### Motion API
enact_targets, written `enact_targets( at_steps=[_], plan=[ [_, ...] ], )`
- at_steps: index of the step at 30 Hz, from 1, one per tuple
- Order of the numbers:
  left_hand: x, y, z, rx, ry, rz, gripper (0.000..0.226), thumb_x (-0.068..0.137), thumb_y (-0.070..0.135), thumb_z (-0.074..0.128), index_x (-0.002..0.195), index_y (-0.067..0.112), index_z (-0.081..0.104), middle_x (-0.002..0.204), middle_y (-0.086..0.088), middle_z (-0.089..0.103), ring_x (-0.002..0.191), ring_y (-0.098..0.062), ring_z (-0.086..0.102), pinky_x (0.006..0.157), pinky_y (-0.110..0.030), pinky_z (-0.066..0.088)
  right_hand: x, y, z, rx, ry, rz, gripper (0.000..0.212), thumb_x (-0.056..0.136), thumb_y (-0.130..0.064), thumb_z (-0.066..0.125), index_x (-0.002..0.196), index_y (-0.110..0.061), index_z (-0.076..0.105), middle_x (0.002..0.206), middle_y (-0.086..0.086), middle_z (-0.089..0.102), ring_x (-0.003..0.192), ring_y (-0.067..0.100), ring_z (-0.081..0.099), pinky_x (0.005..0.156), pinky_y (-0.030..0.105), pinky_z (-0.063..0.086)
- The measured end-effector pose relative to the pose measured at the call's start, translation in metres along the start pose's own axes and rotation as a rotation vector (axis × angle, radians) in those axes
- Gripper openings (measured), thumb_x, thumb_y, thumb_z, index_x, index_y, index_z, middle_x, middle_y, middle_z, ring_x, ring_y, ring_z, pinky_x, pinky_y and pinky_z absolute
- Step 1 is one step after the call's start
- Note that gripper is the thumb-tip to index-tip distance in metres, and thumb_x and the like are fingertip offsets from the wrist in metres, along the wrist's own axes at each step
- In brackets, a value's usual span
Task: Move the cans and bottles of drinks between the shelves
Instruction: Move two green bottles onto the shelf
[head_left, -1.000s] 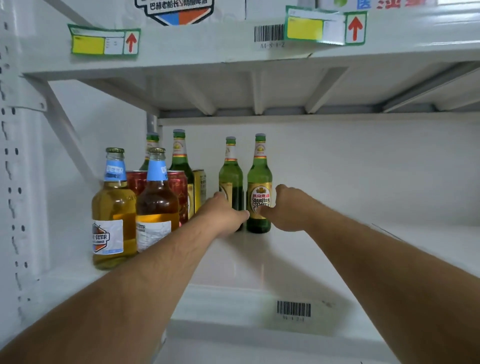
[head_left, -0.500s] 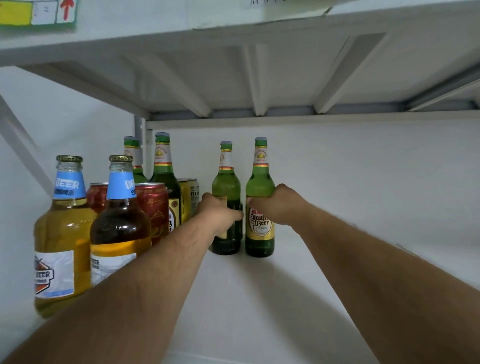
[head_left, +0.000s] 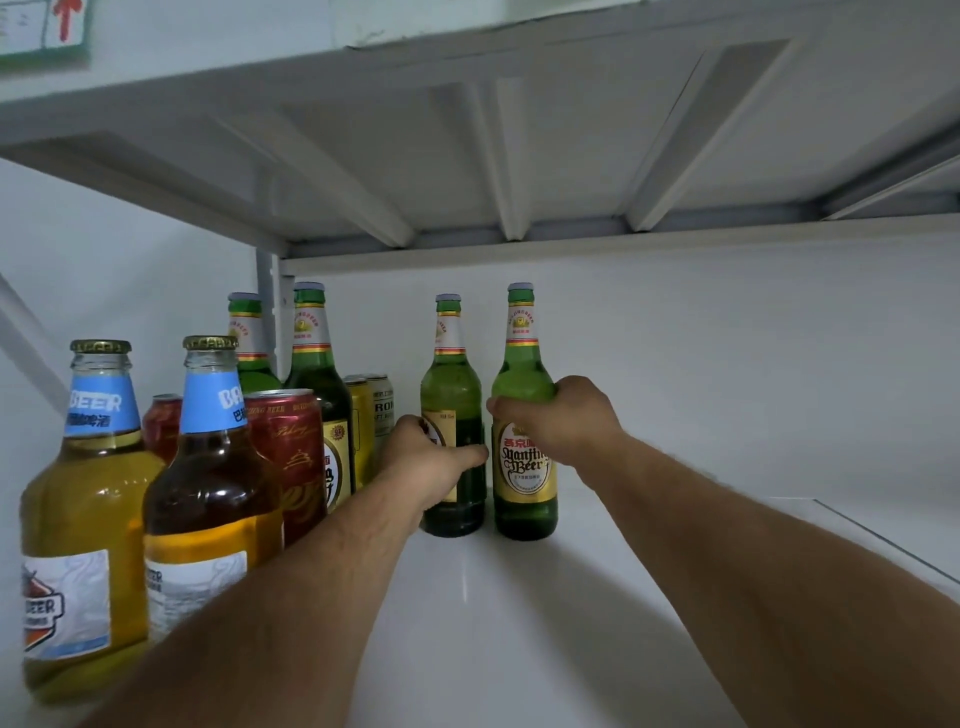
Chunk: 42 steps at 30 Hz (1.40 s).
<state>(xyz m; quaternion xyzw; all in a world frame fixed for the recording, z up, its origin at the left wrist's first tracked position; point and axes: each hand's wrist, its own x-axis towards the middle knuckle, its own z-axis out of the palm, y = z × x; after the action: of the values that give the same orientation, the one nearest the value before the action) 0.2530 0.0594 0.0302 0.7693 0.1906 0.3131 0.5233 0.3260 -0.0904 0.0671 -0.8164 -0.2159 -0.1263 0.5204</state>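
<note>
Deep on the white shelf (head_left: 545, 613), toward its back edge, two slim green glass bottles stand upright and just beside each other. Both have long necks, pale caps, and red-and-gold neck bands. The left hand (head_left: 428, 462) wraps round the belly of the left green bottle (head_left: 451, 384), its fingers curled over the gold label and the thumb pointing toward the neighbour. The right hand (head_left: 558, 418) grips the right green bottle (head_left: 522, 374) at the shoulder, just above its oval gold label, with its fingers curled round the far side of the glass.

Near the shelf's left edge stand two squat clear bottles (head_left: 88, 499) of amber drink, smooth and round-shouldered, with crimped gold caps and blue neck labels. Behind them sit glossy red cans (head_left: 285, 457), then two more green bottles (head_left: 311, 374) and a pair of gold and pale cans (head_left: 371, 415) at the back. Overhead runs the ribbed white metal underside of the upper shelf (head_left: 519, 156).
</note>
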Motion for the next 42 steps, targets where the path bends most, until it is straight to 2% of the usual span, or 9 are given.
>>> enact_targets(
  at_steps=[6, 9, 11, 15, 20, 25, 33, 38, 42],
  plan=[
    [-0.012, 0.01, 0.001, -0.052, -0.039, 0.074, 0.047, 0.067, 0.031, 0.094, 0.104, 0.024, 0.065, 0.098, 0.002, 0.073, 0.091, -0.019, 0.069, 0.079, -0.038, 0.057, -0.015, -0.007, -0.028, -0.004, 0.097, 0.003, 0.068, 0.051, -0.072, 0.072, 0.095, -0.02, 0.062, 0.085, -0.002, 0.071, 0.074, 0.017, 0.069, 0.064, 0.033, 0.059],
    [-0.029, 0.019, 0.002, -0.059, -0.113, 0.112, 0.043, 0.067, 0.033, 0.094, 0.097, 0.027, 0.064, 0.093, 0.005, 0.073, 0.088, -0.016, 0.069, 0.073, -0.034, 0.055, -0.034, -0.012, -0.051, 0.021, 0.157, 0.009, 0.069, 0.051, -0.07, 0.074, 0.097, -0.02, 0.063, 0.085, -0.002, 0.072, 0.074, 0.019, 0.071, 0.067, 0.036, 0.06],
    [-0.044, 0.025, 0.002, -0.056, -0.174, 0.129, 0.044, 0.067, 0.034, 0.094, 0.098, 0.028, 0.063, 0.095, 0.005, 0.073, 0.088, -0.015, 0.068, 0.066, -0.03, 0.051, -0.051, -0.017, -0.066, 0.013, 0.194, 0.023, 0.066, 0.053, -0.068, 0.077, 0.097, -0.02, 0.063, 0.086, -0.001, 0.073, 0.075, 0.019, 0.071, 0.068, 0.037, 0.061],
    [-0.077, 0.036, 0.006, -0.073, -0.3, 0.17, 0.045, 0.067, 0.031, 0.094, 0.1, 0.027, 0.063, 0.096, 0.004, 0.073, 0.087, -0.015, 0.068, 0.061, -0.028, 0.05, -0.093, -0.027, -0.095, -0.011, 0.276, 0.056, 0.063, 0.059, -0.064, 0.081, 0.099, -0.019, 0.063, 0.088, 0.0, 0.073, 0.078, 0.021, 0.071, 0.072, 0.04, 0.061],
    [-0.117, 0.05, 0.014, -0.085, -0.443, 0.236, 0.051, 0.065, 0.031, 0.095, 0.104, 0.025, 0.065, 0.098, 0.003, 0.074, 0.09, -0.018, 0.07, 0.068, -0.031, 0.057, -0.149, -0.033, -0.129, -0.061, 0.405, 0.124, 0.063, 0.061, -0.063, 0.081, 0.102, -0.019, 0.063, 0.091, 0.001, 0.072, 0.08, 0.021, 0.071, 0.074, 0.041, 0.061],
    [-0.158, 0.065, 0.025, -0.11, -0.555, 0.269, 0.052, 0.064, 0.035, 0.096, 0.101, 0.028, 0.06, 0.1, 0.004, 0.07, 0.091, -0.017, 0.067, 0.07, -0.032, 0.055, -0.199, -0.036, -0.167, -0.134, 0.51, 0.187, 0.063, 0.061, -0.065, 0.081, 0.101, -0.02, 0.061, 0.089, 0.0, 0.072, 0.077, 0.019, 0.071, 0.069, 0.038, 0.06],
    [-0.216, 0.098, 0.055, -0.157, -0.676, 0.32, 0.055, 0.067, 0.036, 0.094, 0.109, 0.025, 0.06, 0.103, 0.004, 0.069, 0.09, -0.014, 0.064, 0.066, -0.03, 0.05, -0.255, -0.034, -0.234, -0.189, 0.636, 0.235, 0.061, 0.058, -0.065, 0.081, 0.096, -0.02, 0.063, 0.084, -0.001, 0.072, 0.073, 0.017, 0.071, 0.064, 0.037, 0.06],
    [-0.251, 0.121, 0.092, -0.17, -0.737, 0.327, 0.052, 0.07, 0.035, 0.093, 0.106, 0.028, 0.056, 0.103, 0.006, 0.065, 0.088, -0.011, 0.06, 0.063, -0.028, 0.047, -0.277, -0.021, -0.282, -0.211, 0.691, 0.255, 0.061, 0.059, -0.066, 0.081, 0.096, -0.021, 0.065, 0.085, 0.0, 0.073, 0.075, 0.02, 0.072, 0.071, 0.041, 0.061],
    [-0.284, 0.141, 0.132, -0.172, -0.764, 0.323, 0.051, 0.072, 0.034, 0.092, 0.105, 0.029, 0.054, 0.102, 0.007, 0.063, 0.093, -0.016, 0.061, 0.072, -0.031, 0.049, -0.289, -0.004, -0.327, -0.228, 0.703, 0.249, 0.061, 0.06, -0.065, 0.081, 0.1, -0.021, 0.067, 0.088, 0.001, 0.073, 0.078, 0.021, 0.072, 0.074, 0.042, 0.061]
  ],
)
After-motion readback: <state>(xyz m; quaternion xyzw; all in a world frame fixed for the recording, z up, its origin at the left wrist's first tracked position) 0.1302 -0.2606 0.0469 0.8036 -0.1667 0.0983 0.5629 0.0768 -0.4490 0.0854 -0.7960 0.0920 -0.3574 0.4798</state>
